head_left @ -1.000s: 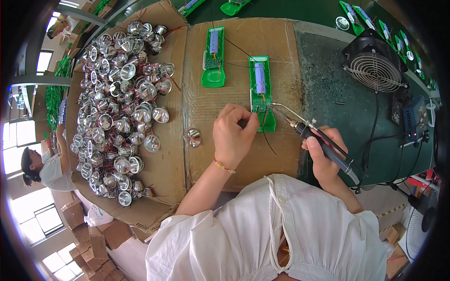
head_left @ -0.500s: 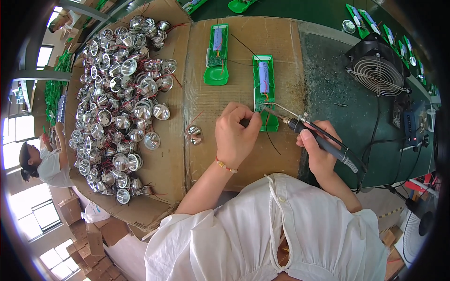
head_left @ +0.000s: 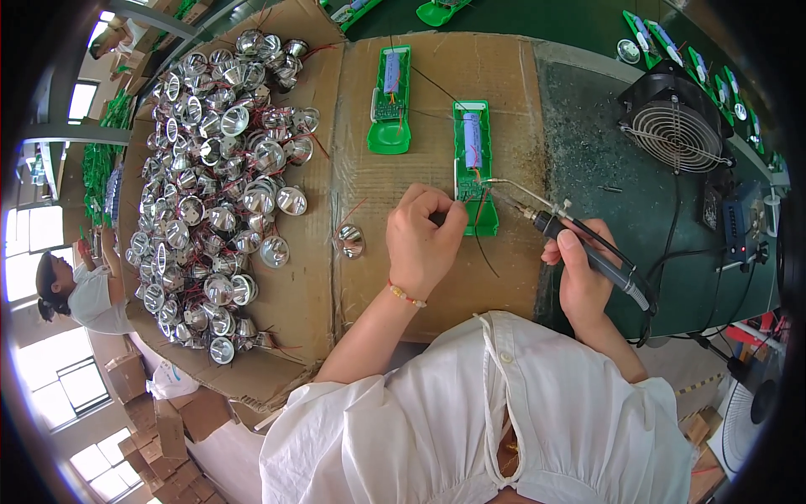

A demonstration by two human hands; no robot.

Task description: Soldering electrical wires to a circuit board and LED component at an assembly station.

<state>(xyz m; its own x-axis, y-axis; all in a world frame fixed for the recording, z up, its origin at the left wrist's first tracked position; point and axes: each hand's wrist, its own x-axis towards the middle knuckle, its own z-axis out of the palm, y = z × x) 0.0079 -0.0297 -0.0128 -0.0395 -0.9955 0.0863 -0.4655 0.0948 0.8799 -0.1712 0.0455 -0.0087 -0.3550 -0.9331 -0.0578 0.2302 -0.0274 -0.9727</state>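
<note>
A green plastic casing [head_left: 486, 220] lies on the cardboard before me, holding a purple cylindrical battery [head_left: 472, 139], a small circuit board [head_left: 470, 188] and thin red and black wires. My right hand [head_left: 583, 265] grips a soldering iron [head_left: 579, 249] with a thin metal feed tube [head_left: 527, 190] fixed along it. The tube's end is by the circuit board; the iron's tip is just right of the casing. At the casing's left edge, my left hand [head_left: 424, 231] is closed in a pinch; something dark shows between its fingers, too hidden to name.
A second green casing [head_left: 389, 139] with a battery lies farther left. One loose reflector cup [head_left: 349, 240] sits left of my left hand, beside a big heap of reflectors [head_left: 206, 193] in a cardboard box. A black fan [head_left: 676, 126] and a blue power unit [head_left: 743, 223] stand right.
My right hand has drawn the soldering iron a little to the right, off the circuit board. My left hand stays nearly still at the casing's edge.
</note>
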